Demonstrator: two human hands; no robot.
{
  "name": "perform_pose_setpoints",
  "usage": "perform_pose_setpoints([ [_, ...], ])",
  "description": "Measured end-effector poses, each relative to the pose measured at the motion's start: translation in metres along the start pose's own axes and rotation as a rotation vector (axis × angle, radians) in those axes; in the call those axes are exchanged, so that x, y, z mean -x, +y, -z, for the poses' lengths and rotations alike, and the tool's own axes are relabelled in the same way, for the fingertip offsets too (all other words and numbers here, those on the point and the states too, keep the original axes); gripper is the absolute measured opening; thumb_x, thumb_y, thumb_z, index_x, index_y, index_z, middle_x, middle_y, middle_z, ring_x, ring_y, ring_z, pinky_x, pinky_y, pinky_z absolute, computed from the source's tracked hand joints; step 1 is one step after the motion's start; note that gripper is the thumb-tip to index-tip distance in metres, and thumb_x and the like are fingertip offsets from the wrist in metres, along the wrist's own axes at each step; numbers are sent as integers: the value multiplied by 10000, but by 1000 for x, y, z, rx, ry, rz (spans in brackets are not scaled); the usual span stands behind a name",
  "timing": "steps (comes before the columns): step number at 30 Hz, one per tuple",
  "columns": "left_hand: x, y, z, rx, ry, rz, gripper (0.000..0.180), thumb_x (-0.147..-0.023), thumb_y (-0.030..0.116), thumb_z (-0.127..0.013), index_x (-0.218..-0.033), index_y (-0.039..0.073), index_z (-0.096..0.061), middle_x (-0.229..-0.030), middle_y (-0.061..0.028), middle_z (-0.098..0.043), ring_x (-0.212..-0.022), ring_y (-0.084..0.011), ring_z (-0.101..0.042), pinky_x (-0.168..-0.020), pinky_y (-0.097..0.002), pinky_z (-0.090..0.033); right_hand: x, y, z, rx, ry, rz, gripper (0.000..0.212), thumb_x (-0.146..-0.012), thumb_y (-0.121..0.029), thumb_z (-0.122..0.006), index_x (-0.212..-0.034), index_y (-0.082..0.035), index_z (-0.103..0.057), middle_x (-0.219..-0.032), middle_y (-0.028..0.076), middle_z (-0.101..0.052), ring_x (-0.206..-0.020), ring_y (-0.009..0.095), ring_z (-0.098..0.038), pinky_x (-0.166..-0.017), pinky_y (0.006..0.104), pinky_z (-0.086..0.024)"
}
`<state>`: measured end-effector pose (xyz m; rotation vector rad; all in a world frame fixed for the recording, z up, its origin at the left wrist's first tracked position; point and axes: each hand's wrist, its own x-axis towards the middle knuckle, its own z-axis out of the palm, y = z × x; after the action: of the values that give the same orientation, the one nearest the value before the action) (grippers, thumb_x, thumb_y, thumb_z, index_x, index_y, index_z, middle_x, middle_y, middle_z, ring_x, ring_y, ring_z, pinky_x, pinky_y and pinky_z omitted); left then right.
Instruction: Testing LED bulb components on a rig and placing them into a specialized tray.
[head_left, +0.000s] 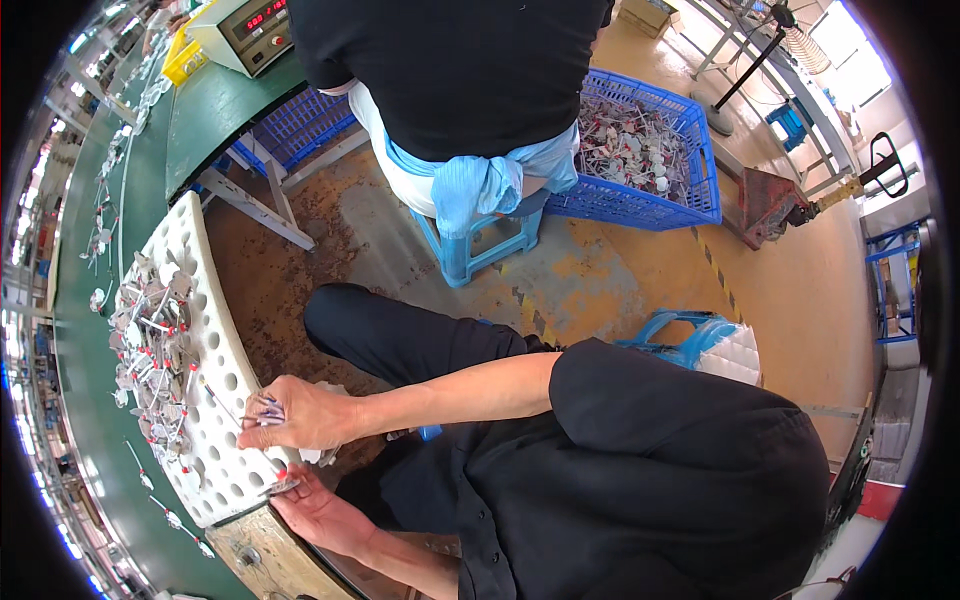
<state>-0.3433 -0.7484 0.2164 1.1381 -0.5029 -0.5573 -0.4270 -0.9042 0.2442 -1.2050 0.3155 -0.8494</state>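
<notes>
My right hand (305,412) is closed around a small bunch of thin metal-stemmed parts over the edge of a white board with round holes (222,345). Below it, my left hand (325,515) is at the board's near corner, palm partly turned up. Its fingertips pinch a small red-tipped metal part (281,474). On the board lies a heap of similar parts (155,350), with pale round discs, thin stems and red tips. The right fingers partly hide what they hold.
A green conveyor belt (90,370) carries scattered parts beyond the board. Ahead, a person in black (450,80) sits on a blue stool (465,255). A blue crate (640,200) full of parts stands beside them. A red pallet jack (768,205) is at the right.
</notes>
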Motion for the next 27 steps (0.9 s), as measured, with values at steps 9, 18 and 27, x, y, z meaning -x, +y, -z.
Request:
perform_pose_setpoints([
  [9,23,-5,-28,-253,-104,17,166,-1024,129,-540,-1113,5,-606,-855,-29,-612,-717,-101,-541,-702,-243,-450,18,-9,23,215,82,159,204,-887,-187,-697,-840,10,-679,-701,115,-646,-642,175,-598,-648,332,-475],
  [18,-19,-130,-173,-452,-618,143,543,-969,181,-661,-1416,-44,-450,-1316,-169,-597,-1196,-222,-596,-995,-335,-474,109,-81,166,641,268,174,151,-970,-118,-607,-874,-2,-616,-751,62,-588,-636,123,-573,-590,301,-453],
  [27,87,-197,-283,-635,-1351,-259,112,-875,71,-588,-915,-29,-621,-741,-284,-615,-707,-472,-637,-629,-529,-495,208,-107,251,790,774,-63,192,-1001,-177,-591,-890,-24,-630,-715,18,-594,-633,63,-551,-573,251,-428],
])
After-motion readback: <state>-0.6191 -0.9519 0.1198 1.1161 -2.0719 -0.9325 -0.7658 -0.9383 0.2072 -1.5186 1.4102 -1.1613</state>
